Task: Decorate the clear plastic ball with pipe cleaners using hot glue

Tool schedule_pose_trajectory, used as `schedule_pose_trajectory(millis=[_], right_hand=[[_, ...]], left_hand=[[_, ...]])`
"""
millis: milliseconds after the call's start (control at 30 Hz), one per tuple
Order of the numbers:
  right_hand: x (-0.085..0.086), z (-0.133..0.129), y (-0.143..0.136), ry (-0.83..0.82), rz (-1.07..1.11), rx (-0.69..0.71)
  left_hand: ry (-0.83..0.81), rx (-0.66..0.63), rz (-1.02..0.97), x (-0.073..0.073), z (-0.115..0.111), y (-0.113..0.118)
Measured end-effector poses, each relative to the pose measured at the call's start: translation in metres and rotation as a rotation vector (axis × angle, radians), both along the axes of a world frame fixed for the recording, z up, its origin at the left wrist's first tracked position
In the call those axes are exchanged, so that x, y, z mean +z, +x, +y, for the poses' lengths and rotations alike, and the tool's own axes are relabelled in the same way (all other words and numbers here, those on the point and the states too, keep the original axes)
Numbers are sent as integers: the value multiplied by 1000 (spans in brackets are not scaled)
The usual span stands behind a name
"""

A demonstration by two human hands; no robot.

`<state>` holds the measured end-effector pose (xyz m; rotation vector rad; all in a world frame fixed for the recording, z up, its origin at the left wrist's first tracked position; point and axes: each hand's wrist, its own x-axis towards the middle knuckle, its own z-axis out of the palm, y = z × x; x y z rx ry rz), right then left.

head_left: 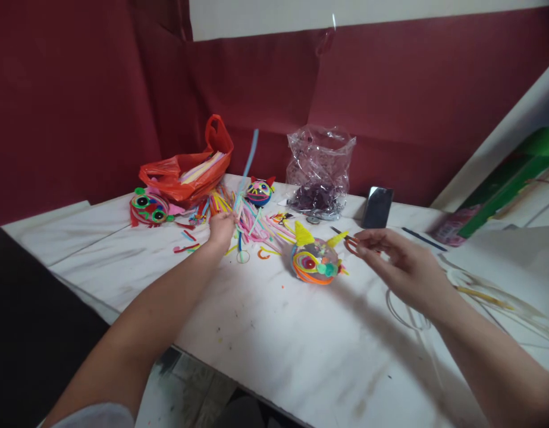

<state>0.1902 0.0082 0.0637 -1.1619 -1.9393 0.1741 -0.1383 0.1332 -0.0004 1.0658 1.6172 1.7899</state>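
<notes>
Basically, R hand had what looked like scissors pinched by the orange handles, thumb & fingers closed on them, dark tip pointing away by the yellow-eared ball. L hand was in the pile of fuzzy stems; fingertips partly hidden, couldn't tell if it gripped any. Pale blue stem stuck up next to it, hold on it unclear. Ball sat on the tabletop betw. the hands, nearer R, apparently touched by neither. Handling-wise, prob. best: ease a single stem out straight w/o dragging its neighbours, keep scissor tip off the ball's trim. Farther out: green-trimmed ball & red bag on L; small blue-bottomed ball behind pile; clear bag at back; phone & dark pen R of it.
</notes>
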Motion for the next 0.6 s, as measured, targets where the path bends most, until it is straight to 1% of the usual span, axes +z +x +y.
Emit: schedule_pose_trajectory(millis=[133, 267, 467, 600], right_hand=[[-17, 5, -10, 24, -180, 139], [-28, 8, -14, 37, -252, 229], [-30, 10, -14, 76, -289, 255], [-29, 9, -15, 103, -316, 254]], left_hand=[[-161, -77, 88, -14, 9, -9], [-243, -112, 241, -21, 7, -12], [-276, -132, 521, -22, 5, -9], [-231, -65, 717, -21, 4, -9]])
